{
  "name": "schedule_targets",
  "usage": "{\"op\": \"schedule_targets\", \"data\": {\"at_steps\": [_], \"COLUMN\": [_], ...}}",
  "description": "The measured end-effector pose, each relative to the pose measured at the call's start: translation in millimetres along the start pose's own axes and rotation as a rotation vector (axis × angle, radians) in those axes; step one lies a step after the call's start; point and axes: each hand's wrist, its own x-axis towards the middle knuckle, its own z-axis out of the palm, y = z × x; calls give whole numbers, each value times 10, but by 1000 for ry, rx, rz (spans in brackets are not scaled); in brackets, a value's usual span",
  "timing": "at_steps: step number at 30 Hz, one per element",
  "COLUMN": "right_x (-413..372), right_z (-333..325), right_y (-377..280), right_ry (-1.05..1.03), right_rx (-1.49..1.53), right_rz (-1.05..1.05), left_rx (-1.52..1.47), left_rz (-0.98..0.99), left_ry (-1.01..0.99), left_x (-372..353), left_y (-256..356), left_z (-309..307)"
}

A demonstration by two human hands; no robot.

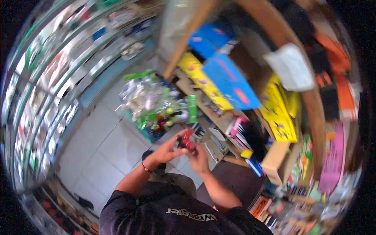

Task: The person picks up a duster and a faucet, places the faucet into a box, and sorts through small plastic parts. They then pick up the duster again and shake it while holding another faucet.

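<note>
Both my hands meet in front of my chest around a small red and black item (185,140); motion blur hides what it is. My left hand (169,150), with a thin band at its wrist, grips it from the left side. My right hand (199,156) closes on it from below and to the right. Directly beyond the item is a heap of clear and green plastic-wrapped packets (150,100) in a blue bin. My dark shirt (176,213) fills the bottom of the view.
Wooden shelving (219,117) to the right carries blue boxes (231,80), yellow boxes (280,111) and small packaged goods. Glass-fronted display shelves (58,78) run along the left. White floor tiles (105,149) lie between them. More goods crowd the lower right.
</note>
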Motion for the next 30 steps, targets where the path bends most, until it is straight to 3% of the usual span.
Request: {"op": "schedule_targets", "data": {"at_steps": [1, 2, 6, 8, 11, 12, 16, 19, 21, 23, 24, 26, 28, 30], "right_x": [-276, -525, -1268, -1616, -1846, -1844, -1929, -1834, -1683, -1520, -1323, -1078, -852, -509], "right_z": [-172, -318, -961, -1255, -1741, -1910, -2654, -3183, -3481, -3757, -3845, -3869, -3997, -3949], "right_y": [-38, -49, 122, 106, 634, 803, 1516, 1697, 1833, 2045, 2421, 2704, 2652, 2472], "right_ry": [68, 131, 306, 314, 397, 416, 560, 643, 706, 525, 609, 691, 686, 693], "right_rx": [3, 11, 31, 124, 272, 286, -116, -341, -775, -982, -1034, -1062, -1076, -1090], "right_rz": [38, 81, 108, 263, 315, 295, 326, 308, 125, 55, 37, -2, -33, -54], "left_rx": [-196, -252, -308, -562, -626, -600, -621, -651, -670, -679, -835, -759, -707, -697], "left_rz": [19, -176, -275, -720, -719, -712, -743, -728, -670, -572, -538, -513, -559, -513], "left_ry": [-149, -187, -439, -461, -234, -251, -323, -340, -308, -276, -231, -146, 16, 5], "left_x": [106, 165, 318, 269, 306, 307, 341, 334, 335, 213, 157, 8, -56, -75], "left_y": [9, 65, -48, -182, -286, -332, -442, -491, -468, -414, -461, -312, -316, -322], "left_z": [285, 558, 1460, 1817, 2314, 2424, 2756, 2943, 3031, 3109, 3146, 3178, 3105, 2966]}}
